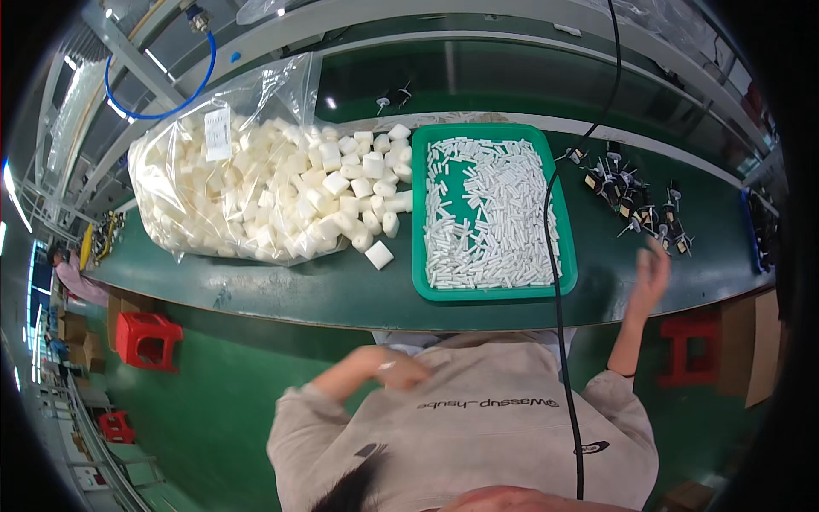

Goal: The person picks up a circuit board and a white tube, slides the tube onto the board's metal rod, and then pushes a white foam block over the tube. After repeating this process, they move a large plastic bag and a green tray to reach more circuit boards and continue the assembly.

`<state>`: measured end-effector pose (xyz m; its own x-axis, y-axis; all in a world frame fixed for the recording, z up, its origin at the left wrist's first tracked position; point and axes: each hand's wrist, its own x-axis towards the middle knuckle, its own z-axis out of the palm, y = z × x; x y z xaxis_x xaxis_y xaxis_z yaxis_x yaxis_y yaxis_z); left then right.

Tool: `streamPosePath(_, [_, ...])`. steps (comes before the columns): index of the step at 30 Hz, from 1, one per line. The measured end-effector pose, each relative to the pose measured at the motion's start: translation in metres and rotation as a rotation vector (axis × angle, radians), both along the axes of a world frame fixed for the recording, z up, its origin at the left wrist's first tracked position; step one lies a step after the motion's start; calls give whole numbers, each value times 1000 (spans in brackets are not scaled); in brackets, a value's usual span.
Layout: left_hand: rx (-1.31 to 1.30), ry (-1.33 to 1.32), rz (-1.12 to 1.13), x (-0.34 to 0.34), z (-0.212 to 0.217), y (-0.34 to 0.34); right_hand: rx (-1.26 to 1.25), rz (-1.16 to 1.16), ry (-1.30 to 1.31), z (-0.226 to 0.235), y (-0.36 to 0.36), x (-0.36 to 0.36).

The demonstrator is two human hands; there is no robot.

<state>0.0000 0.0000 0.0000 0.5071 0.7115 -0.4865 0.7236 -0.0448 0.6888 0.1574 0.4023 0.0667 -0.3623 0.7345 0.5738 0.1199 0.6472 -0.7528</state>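
Note:
My left hand (399, 370) is bent in front of my chest, off the bench edge. Motion smears its fingers, so whether they hold anything cannot be made out. At the bench's right front edge is my right hand (653, 275), slightly blurred, its fingers stretched and apart with nothing visible in them. Just beyond its fingertips lies a loose heap of small black parts with metal stems (633, 198). Left of that hand stands a green tray (495, 294) holding many short white tubes (503, 222).
A clear plastic bag (294, 81) spills white foam-like plugs (341, 183) toward the tray. A black cable (559, 316) hangs across the tray and my front. Two more black parts (394, 99) lie behind. Red stools (149, 340) stand on the green floor.

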Motion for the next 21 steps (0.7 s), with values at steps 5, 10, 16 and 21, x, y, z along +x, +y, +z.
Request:
streamPosePath(5, [312,157,765,-87,162,14,300,507,-300,6,-61,-88])
streamPosePath(10, [895,898,953,-198,114,58,385,773,-326,25,-77,-156])
streamPosePath(16, [394,937,887,-212,99,75,317,889,-489,-5,-67,-228])
streamPosePath(21, [524,672,1103,-270,130,132,355,1025,-549,-9,-73,-256])
